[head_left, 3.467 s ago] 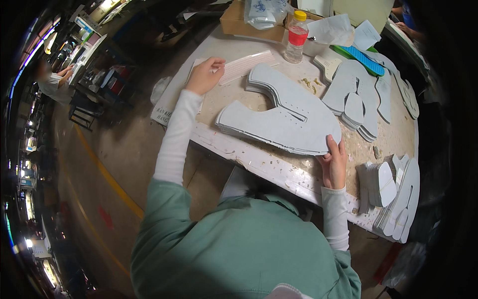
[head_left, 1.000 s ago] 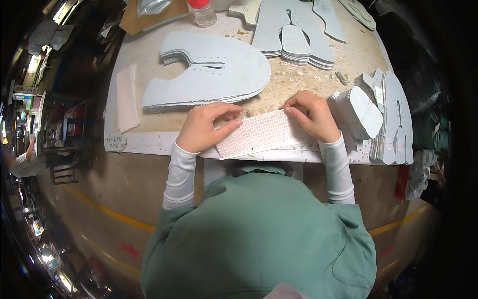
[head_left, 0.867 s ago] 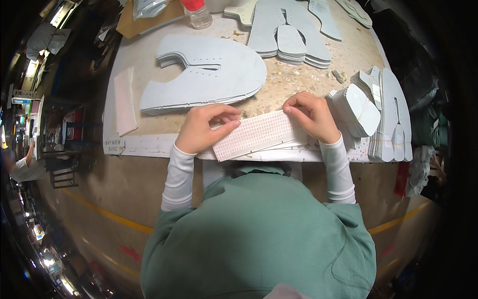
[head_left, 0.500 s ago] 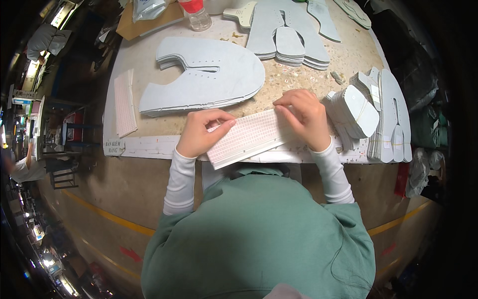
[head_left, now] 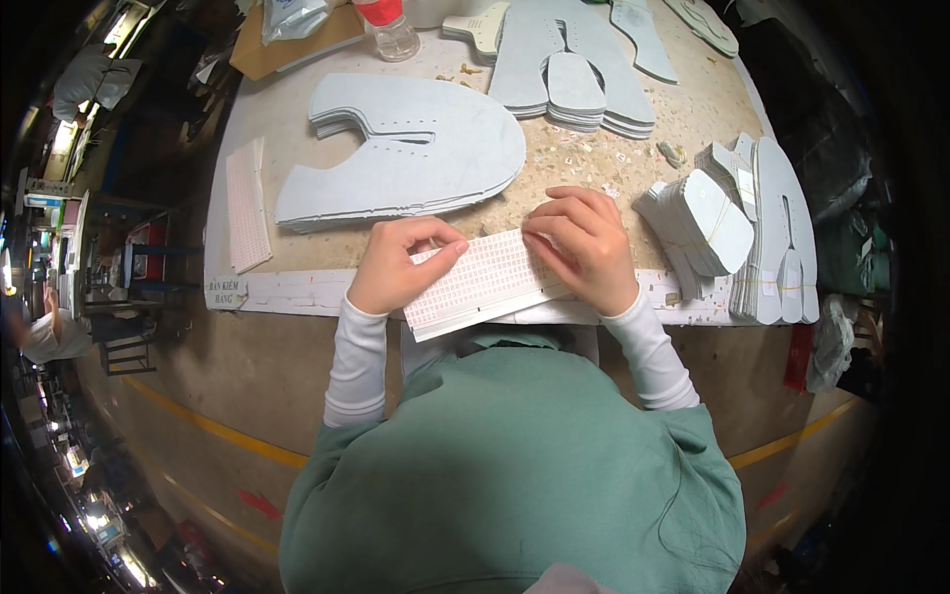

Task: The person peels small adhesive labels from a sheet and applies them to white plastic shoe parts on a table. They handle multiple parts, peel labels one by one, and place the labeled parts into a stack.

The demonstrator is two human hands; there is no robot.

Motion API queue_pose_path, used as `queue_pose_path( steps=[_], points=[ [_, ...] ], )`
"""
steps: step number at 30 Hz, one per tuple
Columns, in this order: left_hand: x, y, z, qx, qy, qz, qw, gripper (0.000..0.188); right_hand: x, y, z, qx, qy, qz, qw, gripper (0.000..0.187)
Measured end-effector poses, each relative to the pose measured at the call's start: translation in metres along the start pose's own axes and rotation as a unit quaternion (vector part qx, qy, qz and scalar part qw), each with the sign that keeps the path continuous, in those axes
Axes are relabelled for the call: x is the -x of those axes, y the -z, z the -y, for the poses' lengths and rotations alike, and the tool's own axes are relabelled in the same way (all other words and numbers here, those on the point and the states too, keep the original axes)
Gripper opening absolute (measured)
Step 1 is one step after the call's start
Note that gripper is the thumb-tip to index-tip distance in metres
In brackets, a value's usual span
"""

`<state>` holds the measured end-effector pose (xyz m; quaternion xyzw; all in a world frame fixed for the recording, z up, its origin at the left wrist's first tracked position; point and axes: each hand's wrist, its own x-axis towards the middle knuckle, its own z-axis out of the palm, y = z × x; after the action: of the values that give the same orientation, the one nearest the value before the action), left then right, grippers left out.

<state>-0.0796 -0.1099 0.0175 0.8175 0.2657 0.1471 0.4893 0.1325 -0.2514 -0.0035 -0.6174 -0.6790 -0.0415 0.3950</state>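
At the table's near edge I hold a pad of white sheets [head_left: 475,287] printed with rows of small pink marks, like sticker labels. My left hand [head_left: 394,265] pinches its upper left corner between thumb and fingers. My right hand [head_left: 586,247] is closed at the upper right corner, thumb and forefinger together; whether a small piece sits between those fingertips is hidden. Just beyond the pad lies a stack of pale grey shoe-upper pieces [head_left: 445,168], curved, with a slot and punched holes.
A similar printed sheet [head_left: 247,208] lies at the table's left. Banded bundles of grey pieces [head_left: 705,223] stand at the right, more stacked pieces [head_left: 574,84] at the back. A clear bottle [head_left: 396,40] stands by a cardboard box [head_left: 287,57]. Paper scraps litter the tabletop [head_left: 594,163].
My right hand has shifted left along the pad's top edge. The pad has moved slightly left and its front edge has tilted; my left hand has hardly moved.
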Motion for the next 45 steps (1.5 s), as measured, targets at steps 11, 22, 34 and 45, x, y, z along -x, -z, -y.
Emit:
queue_pose_path(
  steps=[11,22,34,45],
  points=[
    [-0.003,-0.009,0.011,0.019,-0.018,-0.012,1.0,0.015,0.003,-0.011,0.005,-0.054,-0.016,-0.026,0.998,0.034],
    [-0.004,-0.013,0.015,0.041,0.001,0.002,0.999,0.014,0.001,-0.01,0.012,-0.152,-0.053,-0.01,0.987,0.057],
    [-0.004,-0.014,0.015,0.05,-0.008,-0.003,0.999,0.013,0.005,-0.019,0.014,-0.157,-0.039,-0.007,0.987,0.062],
    [-0.001,-0.012,0.01,0.021,0.016,0.032,0.999,0.012,-0.001,-0.017,0.019,-0.229,-0.03,0.012,0.973,0.064]
  ],
)
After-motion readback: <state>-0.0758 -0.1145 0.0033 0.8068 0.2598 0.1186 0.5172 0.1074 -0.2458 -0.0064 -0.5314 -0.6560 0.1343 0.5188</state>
